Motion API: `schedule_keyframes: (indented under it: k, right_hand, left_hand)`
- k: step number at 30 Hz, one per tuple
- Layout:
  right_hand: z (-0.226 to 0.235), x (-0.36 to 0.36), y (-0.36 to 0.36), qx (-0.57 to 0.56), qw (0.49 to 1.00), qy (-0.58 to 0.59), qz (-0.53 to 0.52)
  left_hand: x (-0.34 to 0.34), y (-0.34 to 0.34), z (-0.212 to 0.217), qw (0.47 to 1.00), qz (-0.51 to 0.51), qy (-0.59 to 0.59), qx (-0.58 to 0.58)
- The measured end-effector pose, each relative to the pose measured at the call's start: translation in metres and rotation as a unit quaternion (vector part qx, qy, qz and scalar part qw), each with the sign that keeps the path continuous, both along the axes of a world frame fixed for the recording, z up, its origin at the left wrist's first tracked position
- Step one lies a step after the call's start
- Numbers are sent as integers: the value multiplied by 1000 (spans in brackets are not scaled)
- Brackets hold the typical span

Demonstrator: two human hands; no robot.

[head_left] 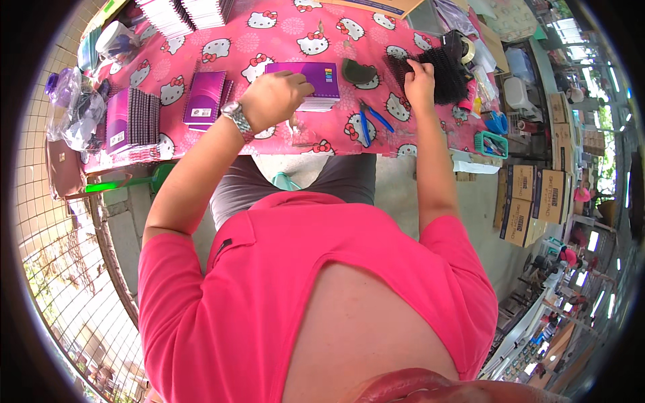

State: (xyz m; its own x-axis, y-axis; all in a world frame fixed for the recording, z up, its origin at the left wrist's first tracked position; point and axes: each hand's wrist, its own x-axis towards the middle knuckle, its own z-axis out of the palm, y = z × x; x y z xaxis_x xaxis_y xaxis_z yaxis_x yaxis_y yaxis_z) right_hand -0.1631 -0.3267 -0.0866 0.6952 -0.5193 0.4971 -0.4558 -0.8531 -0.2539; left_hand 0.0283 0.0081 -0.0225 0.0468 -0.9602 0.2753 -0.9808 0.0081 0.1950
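The purple notebook (310, 82) lies flat on the table (269, 33), which wears a pink cloth with white cat faces, and everything else is placed from that notebook. The left hand (274, 99), a metal watch on its wrist, rests curled on the notebook's near left corner, holding it down. Right of the notebook, past a dark curved piece (358, 70), the right hand (420, 84) pinches with closed fingers into a heap of black binding coils (449, 70). Blue-handled pliers (368, 121) lie just nearer the person than the notebook. Left of it sit more purple notebooks (203, 97), some standing in a row (134, 121).
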Motion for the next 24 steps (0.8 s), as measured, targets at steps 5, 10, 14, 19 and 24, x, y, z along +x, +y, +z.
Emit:
schedule_keyframes:
  k: [5, 10, 14, 19, 24]
  right_hand:
    - [63, 20, 100, 327, 918, -129, 187]
    - [76, 31, 157, 275, 916, -147, 251]
    - [81, 31, 163, 236, 927, -166, 240]
    - [83, 30, 169, 228, 933, -146, 239]
    - [73, 30, 174, 328, 897, -159, 249]
  left_hand:
    - [2, -2, 25, 993, 67, -17, -93]
    - [-4, -17, 13, 980, 103, -26, -166]
    - [-8, -18, 13, 977, 113, -35, -180]
    - [-11, -18, 10, 973, 130, -34, -185]
    - [-13, -19, 9, 971, 137, -33, -194]
